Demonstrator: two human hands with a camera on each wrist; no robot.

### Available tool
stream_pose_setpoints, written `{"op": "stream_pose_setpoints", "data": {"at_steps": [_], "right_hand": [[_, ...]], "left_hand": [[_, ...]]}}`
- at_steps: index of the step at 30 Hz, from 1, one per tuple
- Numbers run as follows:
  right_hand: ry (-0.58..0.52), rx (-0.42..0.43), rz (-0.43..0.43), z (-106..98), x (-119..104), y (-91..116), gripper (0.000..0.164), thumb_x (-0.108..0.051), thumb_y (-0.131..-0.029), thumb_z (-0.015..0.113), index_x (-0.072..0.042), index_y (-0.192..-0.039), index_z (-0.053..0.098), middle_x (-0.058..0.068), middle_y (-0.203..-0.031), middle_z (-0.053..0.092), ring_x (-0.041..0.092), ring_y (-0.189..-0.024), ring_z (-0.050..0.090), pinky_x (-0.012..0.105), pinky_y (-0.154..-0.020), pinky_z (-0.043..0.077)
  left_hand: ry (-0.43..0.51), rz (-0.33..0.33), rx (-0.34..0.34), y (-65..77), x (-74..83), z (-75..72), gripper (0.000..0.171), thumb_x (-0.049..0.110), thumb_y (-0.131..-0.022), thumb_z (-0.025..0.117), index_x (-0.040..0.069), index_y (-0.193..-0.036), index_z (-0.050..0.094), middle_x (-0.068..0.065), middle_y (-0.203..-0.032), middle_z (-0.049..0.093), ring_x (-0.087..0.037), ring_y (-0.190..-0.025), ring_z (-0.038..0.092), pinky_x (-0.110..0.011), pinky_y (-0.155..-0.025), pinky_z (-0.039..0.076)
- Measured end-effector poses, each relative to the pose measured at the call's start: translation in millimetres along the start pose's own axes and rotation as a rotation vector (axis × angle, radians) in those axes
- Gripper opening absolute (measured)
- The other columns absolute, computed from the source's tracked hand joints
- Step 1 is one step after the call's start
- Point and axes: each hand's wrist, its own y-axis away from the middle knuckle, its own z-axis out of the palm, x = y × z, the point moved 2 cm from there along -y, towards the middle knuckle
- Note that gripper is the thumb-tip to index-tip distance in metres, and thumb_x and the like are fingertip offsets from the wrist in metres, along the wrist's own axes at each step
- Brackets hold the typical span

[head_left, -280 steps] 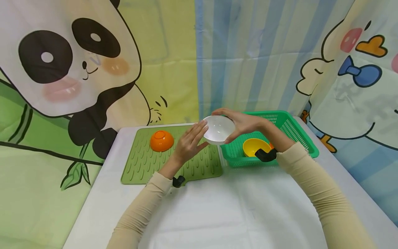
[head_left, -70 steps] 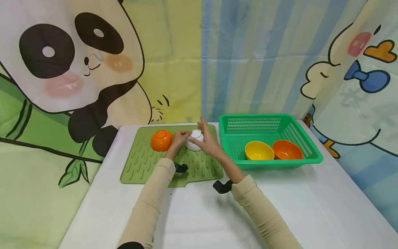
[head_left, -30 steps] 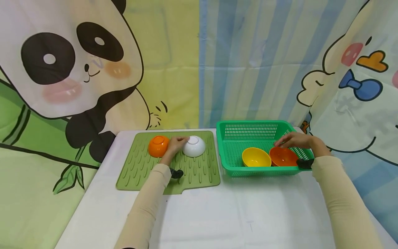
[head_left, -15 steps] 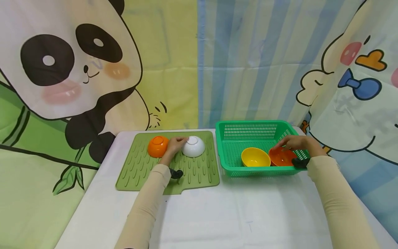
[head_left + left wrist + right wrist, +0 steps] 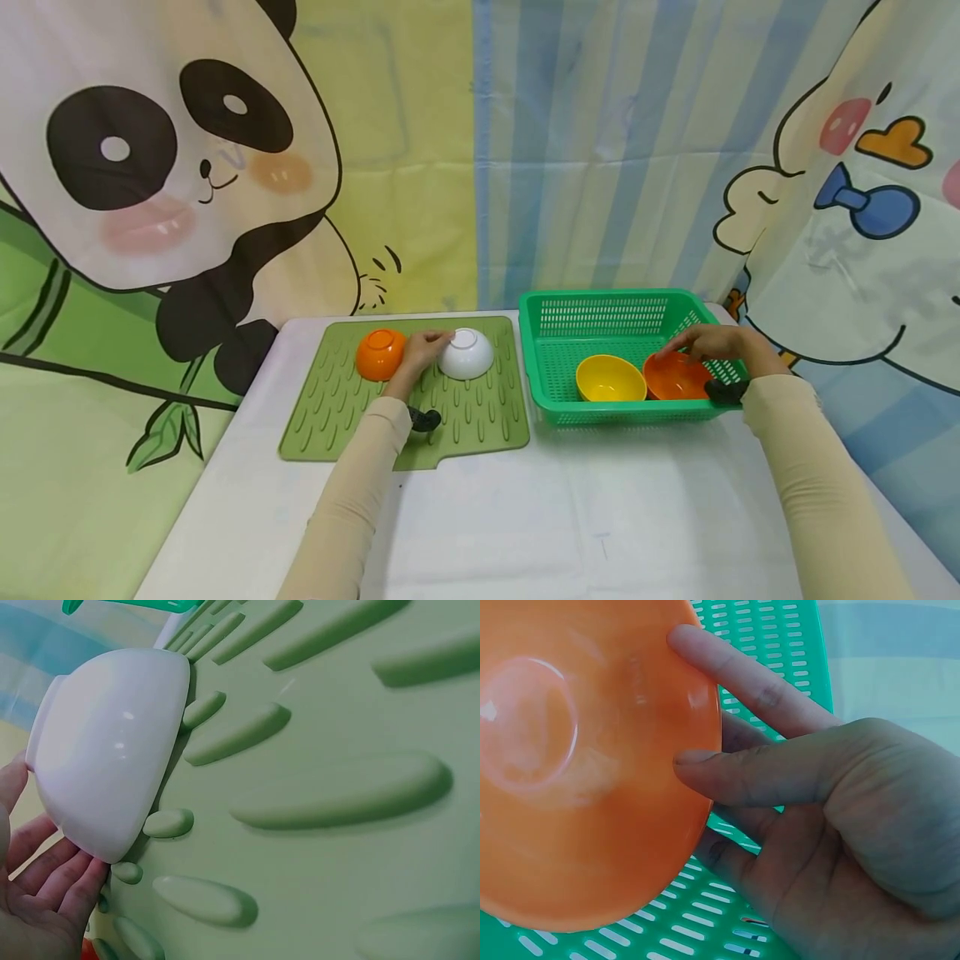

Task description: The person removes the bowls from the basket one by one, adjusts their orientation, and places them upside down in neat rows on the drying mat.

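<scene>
On the green drying mat [image 5: 480, 417], a white bowl [image 5: 467, 358] lies upside down beside an upside-down orange bowl [image 5: 377, 358]. My left hand [image 5: 422, 348] touches the white bowl's side, fingers fairly straight along its wall and one fingertip at its foot, as the left wrist view shows [image 5: 45, 892]. A second, redder orange bowl [image 5: 671, 379] sits mouth up in the green basket [image 5: 551, 408]. My right hand [image 5: 716, 343] pinches its rim, thumb inside and other fingers behind the wall in the right wrist view, with one finger [image 5: 742, 679] reaching over the edge.
A yellow bowl [image 5: 611, 379] stands mouth up in the basket, left of the gripped one. The basket's perforated walls rise around both. White cloth [image 5: 525, 517] covers the table, and printed curtains [image 5: 600, 167] hang right behind it.
Earlier both hands held the white bowl aloft, then set it inverted on the mat. The right hand has since moved to the basket and taken hold of the orange bowl's rim; the left stays.
</scene>
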Motion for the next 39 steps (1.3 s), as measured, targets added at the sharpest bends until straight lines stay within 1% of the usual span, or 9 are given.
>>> {"op": "stream_pose_setpoints", "data": {"at_steps": [5,12,19,23,27,31,34,37,39], "right_hand": [[0.012,0.004,0.001,-0.5,0.3,0.4,0.056,0.020,-0.073,0.040,-0.002,-0.123,0.055,0.017,-0.136,0.040,0.025,-0.112,0.047,0.039,-0.090,0.047],[0.003,-0.009,-0.029,-0.7,-0.7,1.1,0.055,0.020,-0.073,0.040,0.000,-0.122,0.054,0.013,-0.133,0.045,0.026,-0.119,0.044,0.039,-0.092,0.045],[0.029,-0.028,-0.075,-0.9,-1.5,3.7,0.056,0.020,-0.075,0.036,0.002,-0.128,0.047,0.021,-0.139,0.035,0.028,-0.123,0.039,0.038,-0.090,0.046],[0.043,-0.009,-0.064,-2.5,-7.0,9.4,0.055,0.015,-0.077,0.037,0.002,-0.131,0.043,0.025,-0.141,0.027,0.037,-0.127,0.030,0.039,-0.091,0.046],[0.100,0.042,-0.039,-4.7,-15.5,18.0,0.054,0.010,-0.080,0.040,0.000,-0.132,0.042,0.025,-0.142,0.024,0.042,-0.130,0.021,0.040,-0.096,0.042],[0.180,0.117,-0.040,-6.5,-30.1,26.7,0.049,0.003,-0.084,0.043,-0.003,-0.132,0.043,0.025,-0.140,0.030,0.038,-0.121,0.035,0.043,-0.094,0.041],[0.217,0.159,-0.049,-6.3,-46.6,31.6,0.045,-0.004,-0.087,0.044,-0.005,-0.133,0.043,0.023,-0.137,0.035,0.032,-0.115,0.042,0.046,-0.095,0.039],[0.234,0.175,-0.069,-4.6,-66.7,32.8,0.043,-0.007,-0.090,0.045,-0.006,-0.132,0.044,0.021,-0.134,0.040,0.030,-0.112,0.046,0.050,-0.096,0.037],[0.240,0.173,-0.093,-2.3,-80.9,31.5,0.042,-0.008,-0.090,0.044,-0.005,-0.132,0.045,0.020,-0.131,0.043,0.026,-0.108,0.049,0.047,-0.095,0.039]], "left_hand": [[0.003,-0.009,-0.001,0.5,-0.2,0.1,0.042,0.041,-0.080,0.064,0.011,-0.109,0.065,-0.010,-0.117,0.059,-0.024,-0.110,0.052,-0.038,-0.088,0.048],[-0.002,-0.009,0.000,0.7,0.3,0.0,0.042,0.042,-0.080,0.064,0.011,-0.109,0.065,-0.010,-0.116,0.060,-0.024,-0.110,0.052,-0.038,-0.088,0.047],[-0.007,-0.009,0.004,0.2,-0.2,0.6,0.042,0.042,-0.080,0.064,0.011,-0.108,0.065,-0.010,-0.115,0.060,-0.025,-0.110,0.052,-0.038,-0.088,0.047],[-0.018,-0.012,0.008,-0.6,0.2,0.6,0.043,0.043,-0.080,0.064,0.012,-0.109,0.065,-0.010,-0.116,0.059,-0.025,-0.109,0.052,-0.038,-0.088,0.047],[-0.050,-0.004,0.018,-0.2,-0.8,1.7,0.045,0.046,-0.080,0.062,0.012,-0.110,0.064,-0.010,-0.117,0.059,-0.025,-0.109,0.053,-0.038,-0.087,0.048],[-0.100,0.019,0.039,-0.8,-1.7,2.4,0.051,0.052,-0.078,0.061,0.013,-0.110,0.065,-0.009,-0.115,0.060,-0.024,-0.108,0.054,-0.036,-0.085,0.049],[-0.130,0.050,0.039,-1.3,-0.4,2.6,0.053,0.054,-0.079,0.058,0.012,-0.112,0.064,-0.010,-0.115,0.061,-0.024,-0.107,0.055,-0.036,-0.085,0.049],[-0.155,0.079,0.029,-1.0,2.7,2.7,0.054,0.052,-0.084,0.053,0.011,-0.117,0.061,-0.011,-0.117,0.059,-0.026,-0.109,0.053,-0.038,-0.087,0.048],[-0.179,0.094,0.035,-0.2,6.1,3.0,0.055,0.054,-0.086,0.047,0.011,-0.119,0.060,-0.011,-0.119,0.058,-0.026,-0.110,0.053,-0.039,-0.088,0.047]]}}
